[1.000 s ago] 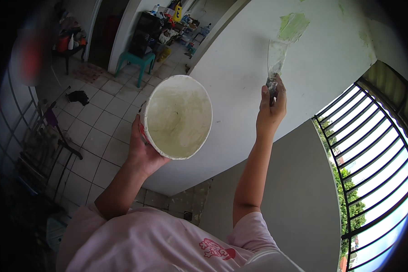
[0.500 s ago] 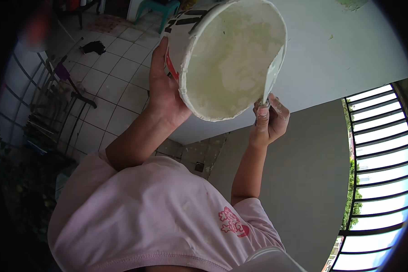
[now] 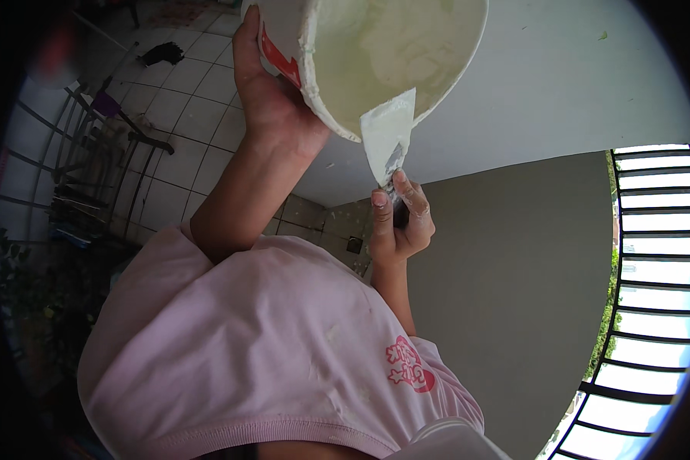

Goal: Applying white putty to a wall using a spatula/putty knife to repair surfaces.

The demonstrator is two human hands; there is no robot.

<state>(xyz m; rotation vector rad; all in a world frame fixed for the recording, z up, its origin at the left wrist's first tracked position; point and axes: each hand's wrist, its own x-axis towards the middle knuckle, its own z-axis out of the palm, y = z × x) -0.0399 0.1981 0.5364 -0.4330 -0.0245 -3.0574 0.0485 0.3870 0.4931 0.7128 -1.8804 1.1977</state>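
Observation:
My left hand (image 3: pixel 280 111) grips the outside of a white bucket (image 3: pixel 308 69) from its left, fingers partly hidden behind it. The bucket is tilted, with its open mouth toward me and a pale, whitish-green coating inside. In my right hand (image 3: pixel 400 222) is a putty knife (image 3: pixel 389 134), pinched by its handle between thumb and fingers. Its blade is covered with white paste and stands upright in front of the bucket's lower rim; whether it touches the rim I cannot tell. White smears mark my right fingers.
A pale wall (image 3: pixel 544 84) rises beyond the bucket, and a grey wall (image 3: pixel 506 253) stands to the right. At far right is a barred window (image 3: pixel 652 268). White floor tiles (image 3: pixel 199 115) lie at left, near a dark metal rack (image 3: pixel 142 142) and a black cloth-like thing (image 3: pixel 162 53).
The putty knife has come from the bucket's right rim to its lower rim, its coated blade now facing me. The bucket sits higher in view, partly cut off.

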